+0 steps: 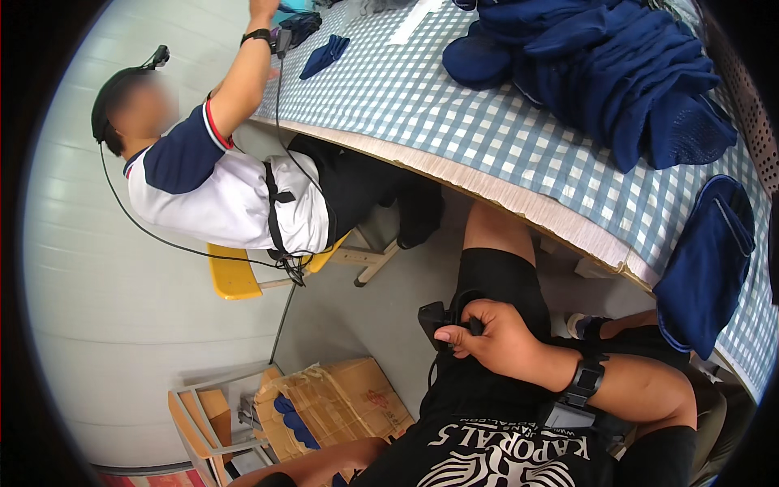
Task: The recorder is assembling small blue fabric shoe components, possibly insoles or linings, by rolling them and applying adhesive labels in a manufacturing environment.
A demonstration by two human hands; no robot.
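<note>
Device [435, 323], black, held in my right hand [505, 341] above my black shorts [497, 272]. Its boxy end lies at 9 o'clock from my curled fingers [480, 309], beside the thumb tip; the box's long axis runs roughly from 11 to 5 o'clock. My right fingers are closely folded, with a dark part of the device showing between them and the thumb. My left forearm [324, 461] appears at 8 o'clock, but the left hand is out of view, so I cannot tell its state; the right is evidently nearer. The tabletop [365, 97] edge passes at 1 o'clock, apart from the device; a blue cloth [704, 264] overhangs it between 2 and 3.
</note>
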